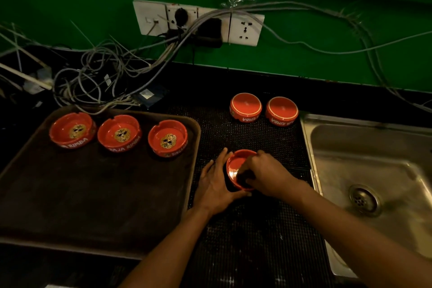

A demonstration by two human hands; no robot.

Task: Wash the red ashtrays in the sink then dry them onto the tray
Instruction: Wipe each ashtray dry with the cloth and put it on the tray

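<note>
A red ashtray (236, 166) stands upright on the black mesh mat (245, 241) between the tray and the sink. My left hand (215, 184) holds its left side, thumb curled under the near rim. My right hand (268, 175) reaches into the bowl with curled fingers on a dark wad that looks like a cloth (245, 179). Three red ashtrays (73, 131) (119, 133) (167, 138) sit upright in a row at the back of the brown tray (93, 194). Two more ashtrays (245, 106) (281, 110) lie upside down on the mat behind my hands.
A steel sink (374, 170) with its drain (364, 200) lies at the right, its rim next to the mat. A tangle of cables (93, 77) sits behind the tray, under wall sockets (198, 22) on the green wall.
</note>
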